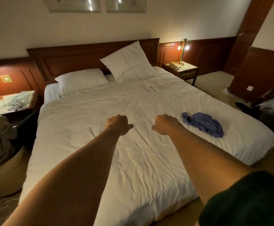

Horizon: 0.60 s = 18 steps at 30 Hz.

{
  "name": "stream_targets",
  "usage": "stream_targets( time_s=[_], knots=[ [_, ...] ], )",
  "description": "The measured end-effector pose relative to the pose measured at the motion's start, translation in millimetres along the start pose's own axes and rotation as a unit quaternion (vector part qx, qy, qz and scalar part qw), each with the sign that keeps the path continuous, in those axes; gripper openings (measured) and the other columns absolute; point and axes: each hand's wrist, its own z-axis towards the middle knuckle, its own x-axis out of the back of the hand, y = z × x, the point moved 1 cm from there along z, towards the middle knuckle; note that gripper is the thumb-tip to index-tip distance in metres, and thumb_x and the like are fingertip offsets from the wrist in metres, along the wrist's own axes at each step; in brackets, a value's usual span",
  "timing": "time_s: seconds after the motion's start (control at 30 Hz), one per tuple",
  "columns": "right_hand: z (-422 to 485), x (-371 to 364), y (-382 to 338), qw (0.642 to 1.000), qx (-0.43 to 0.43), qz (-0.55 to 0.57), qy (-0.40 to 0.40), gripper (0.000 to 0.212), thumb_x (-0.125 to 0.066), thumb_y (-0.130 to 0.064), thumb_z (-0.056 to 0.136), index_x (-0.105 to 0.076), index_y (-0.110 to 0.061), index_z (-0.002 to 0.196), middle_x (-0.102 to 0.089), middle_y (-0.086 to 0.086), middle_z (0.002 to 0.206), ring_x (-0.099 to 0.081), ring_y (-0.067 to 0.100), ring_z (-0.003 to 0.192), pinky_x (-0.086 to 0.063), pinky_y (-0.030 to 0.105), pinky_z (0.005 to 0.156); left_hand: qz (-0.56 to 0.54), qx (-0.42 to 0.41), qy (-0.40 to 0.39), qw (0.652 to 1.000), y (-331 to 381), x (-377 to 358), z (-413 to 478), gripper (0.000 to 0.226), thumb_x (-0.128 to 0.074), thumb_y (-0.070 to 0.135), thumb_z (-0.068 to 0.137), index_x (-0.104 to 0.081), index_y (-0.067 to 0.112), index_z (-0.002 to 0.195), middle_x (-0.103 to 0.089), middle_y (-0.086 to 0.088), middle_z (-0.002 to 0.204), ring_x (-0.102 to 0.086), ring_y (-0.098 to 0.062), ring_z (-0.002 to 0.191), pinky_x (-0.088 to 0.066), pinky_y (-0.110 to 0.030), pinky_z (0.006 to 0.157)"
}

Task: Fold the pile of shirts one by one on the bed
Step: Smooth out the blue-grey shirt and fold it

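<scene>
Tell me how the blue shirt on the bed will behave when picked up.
The shirt lies crumpled in soft folds, so it will probably be floppy and hang limp from wherever it is gripped. It looks thin, so likely light. Pushed, it would probably bunch up on the wrinkled sheet rather than slide.
</scene>
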Motion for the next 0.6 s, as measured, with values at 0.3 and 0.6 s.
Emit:
stream_targets(
  time_s=[0.3, 0.6],
  knots=[
    [145.0, 16.4, 140.3, 1.0, -0.011, 0.009, 0.003, 0.038, -0.048, -0.035, 0.1, -0.056, -0.009, 0.128, -0.059, 0.011, 0.126, -0.059, 0.031, 0.112, -0.041, 0.033, 0.08, -0.012, 0.003, 0.003, 1.0, 99.8, 3.6, 164.1, 0.043, -0.044, 0.053, 0.1, -0.066, 0.018, 0.111, -0.065, -0.006, 0.118, -0.061, -0.029, 0.109, -0.046, -0.037, 0.087],
    [366.1, -53.6, 398.6, 0.998, 0.001, -0.039, -0.053, 0.029, -0.048, -0.029, 0.099, -0.065, -0.014, 0.117, -0.065, 0.007, 0.119, -0.062, 0.031, 0.107, -0.042, 0.032, 0.08, -0.046, 0.028, -0.051, 0.997, 304.6, -91.6, 409.0, 0.043, -0.045, 0.053, 0.099, -0.068, 0.018, 0.11, -0.066, -0.006, 0.115, -0.062, -0.028, 0.108, -0.048, -0.038, 0.09]
  ],
)
